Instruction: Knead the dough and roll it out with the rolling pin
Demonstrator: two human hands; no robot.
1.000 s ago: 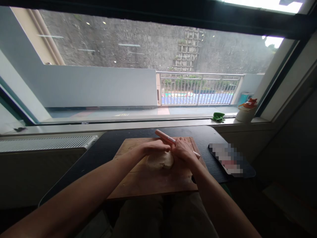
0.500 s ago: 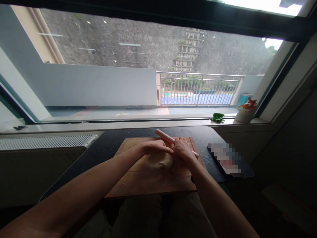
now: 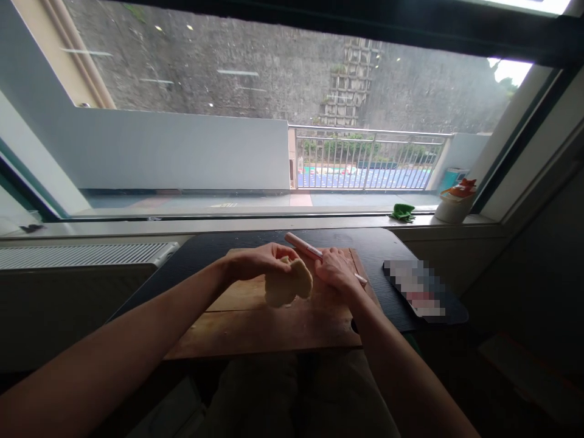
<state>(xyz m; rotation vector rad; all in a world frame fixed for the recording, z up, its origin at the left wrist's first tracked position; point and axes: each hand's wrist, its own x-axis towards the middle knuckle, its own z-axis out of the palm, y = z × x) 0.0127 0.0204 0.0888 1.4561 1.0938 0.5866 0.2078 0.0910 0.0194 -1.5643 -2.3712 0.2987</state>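
Behind both hands stretches one wide, dark-framed glass window [image 3: 205, 79], with a pale sill [image 3: 228, 225] beneath it. Far left of the left hand, a white ribbed radiator [image 3: 86, 257] stands beside a black table [image 3: 182, 258]. Under both hands, a brown rectangular wooden board [image 3: 274, 333] lies on the table. The left hand [image 3: 271, 257] is closed in a pinch on the upper edge of a flattened, cream-coloured piece of dough [image 3: 286, 286], which hangs just below and right of its fingertips; whether its lower edge touches the board cannot be told. Between the hands and beyond, one end of a slim pink rolling pin [image 3: 300, 244] sticks out. The right hand [image 3: 336, 267] lies over the pin's middle, hiding it; how tightly the fingers wrap it cannot be told. Farther off, right of that hand, are a crumpled green cloth [image 3: 402, 212], a partly pixelated flat object [image 3: 422, 292], and a white container with an orange top [image 3: 454, 210]. Counted: one radiator, one board, one dough piece, one pin, one cloth, one container.
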